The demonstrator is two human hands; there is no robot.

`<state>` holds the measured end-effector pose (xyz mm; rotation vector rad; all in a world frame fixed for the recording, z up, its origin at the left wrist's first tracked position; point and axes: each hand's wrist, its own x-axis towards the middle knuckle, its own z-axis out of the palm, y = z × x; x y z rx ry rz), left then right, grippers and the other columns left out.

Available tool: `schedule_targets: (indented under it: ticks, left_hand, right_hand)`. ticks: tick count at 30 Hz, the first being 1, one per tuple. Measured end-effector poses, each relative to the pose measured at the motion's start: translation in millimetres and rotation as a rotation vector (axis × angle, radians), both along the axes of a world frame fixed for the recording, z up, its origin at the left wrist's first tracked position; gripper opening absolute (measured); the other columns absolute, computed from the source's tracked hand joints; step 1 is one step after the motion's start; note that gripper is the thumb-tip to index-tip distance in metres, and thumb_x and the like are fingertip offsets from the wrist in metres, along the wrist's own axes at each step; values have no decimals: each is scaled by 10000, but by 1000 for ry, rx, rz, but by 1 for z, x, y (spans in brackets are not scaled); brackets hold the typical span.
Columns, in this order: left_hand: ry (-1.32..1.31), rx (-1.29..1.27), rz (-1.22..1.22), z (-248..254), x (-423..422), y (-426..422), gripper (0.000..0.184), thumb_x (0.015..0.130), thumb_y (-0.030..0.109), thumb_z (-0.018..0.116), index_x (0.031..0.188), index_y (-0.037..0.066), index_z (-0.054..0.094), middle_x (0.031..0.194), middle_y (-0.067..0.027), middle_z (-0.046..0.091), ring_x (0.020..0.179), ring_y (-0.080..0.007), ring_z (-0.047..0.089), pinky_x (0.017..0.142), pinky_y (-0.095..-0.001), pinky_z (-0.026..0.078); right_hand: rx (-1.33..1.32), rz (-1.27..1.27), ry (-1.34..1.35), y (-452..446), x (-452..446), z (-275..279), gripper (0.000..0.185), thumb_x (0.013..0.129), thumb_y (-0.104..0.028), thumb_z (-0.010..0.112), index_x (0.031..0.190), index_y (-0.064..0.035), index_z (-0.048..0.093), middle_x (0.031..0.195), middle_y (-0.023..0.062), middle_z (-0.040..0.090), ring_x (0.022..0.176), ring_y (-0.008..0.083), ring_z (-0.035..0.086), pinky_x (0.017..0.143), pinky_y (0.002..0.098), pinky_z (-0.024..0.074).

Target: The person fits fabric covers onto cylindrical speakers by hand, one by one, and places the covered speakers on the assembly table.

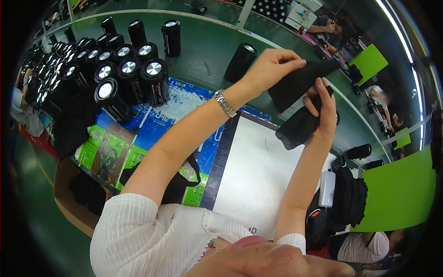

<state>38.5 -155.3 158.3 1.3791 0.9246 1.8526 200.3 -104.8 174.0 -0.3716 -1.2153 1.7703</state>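
Note:
My left hand, with a metal-band watch on its wrist, pinches the edge of a piece of black cloth between thumb and fingers. To its right, my right hand is raised with its fingers closed on black cloth too. Whether both parts belong to one cloth pouch, I cannot tell. Both hands are held above the far end of a white sheet on the bench. Just left of the cloth, a black cylindrical speaker stands on the green bench top.
Many black cylindrical speakers with silver ends crowd the left side. Black cloth hangs over the left edge, above a cardboard box. At right lie a black cloth pile and a white case. Other people sit along the line.

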Motion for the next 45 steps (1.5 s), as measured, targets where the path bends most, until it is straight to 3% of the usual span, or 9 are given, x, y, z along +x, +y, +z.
schedule_targets:
  ticks: [6,13,18,22,26,32,36,41,45]
  left_hand:
    - [-476,119,-257,0,-1,6,179,914,153,596,1026,20,640,923,-22,662,845,-76,624,758,-212,500]
    - [-364,-4,-461,2,-4,12,245,878,142,622,1084,11,637,971,-33,652,866,-90,600,731,-215,474]
    - [186,-49,-33,5,23,50,191,800,92,661,977,21,646,914,-63,658,777,-149,600,697,-286,470]
    - [332,1,373,-39,35,105,175,777,80,670,925,-2,627,890,-125,638,782,-198,599,724,-300,471]
    - [417,111,620,-115,36,179,148,828,99,652,922,-14,633,863,-66,622,749,-137,578,711,-280,468]
    - [118,-261,163,-112,40,189,167,867,169,643,900,5,644,788,-45,616,705,-99,572,651,-261,470]
    - [-24,-293,-13,-80,38,130,194,894,215,633,817,38,622,753,-7,589,707,-59,554,627,-210,457]
    - [-348,-578,-205,-105,29,112,165,897,198,613,832,47,601,760,-37,609,697,-121,609,639,-245,532]
    - [-61,-958,-124,-119,23,113,327,882,353,624,962,36,624,899,-55,627,908,-140,609,820,-269,491]
  right_hand:
    - [-275,535,121,25,6,-21,298,944,-334,513,1061,-72,596,817,34,610,476,42,479,317,142,307]
    - [173,-102,-153,42,24,24,190,837,-186,626,964,-46,615,745,-34,564,570,36,464,417,186,306]
    - [277,-51,-248,74,63,35,221,832,-180,639,993,-28,628,763,-29,577,561,25,476,436,182,315]
    - [314,-681,-782,82,54,-20,119,801,-117,680,918,-126,699,773,0,599,644,143,552,590,263,443]
    - [967,-1178,-691,133,40,-95,135,808,-143,669,920,-70,685,763,158,648,735,306,631,697,366,483]
    - [460,-1182,-668,162,21,-108,145,844,-149,619,912,-47,697,788,148,670,750,281,647,700,373,485]
    - [-55,-556,-346,144,38,-97,165,856,-149,631,884,4,688,662,3,583,555,89,496,487,243,372]
    - [57,-395,-666,131,50,-132,181,834,-175,592,790,-11,653,605,-13,535,474,78,441,440,255,318]
    - [137,-443,-853,142,51,-149,193,798,-183,559,723,-28,646,556,-1,517,457,85,434,438,270,322]
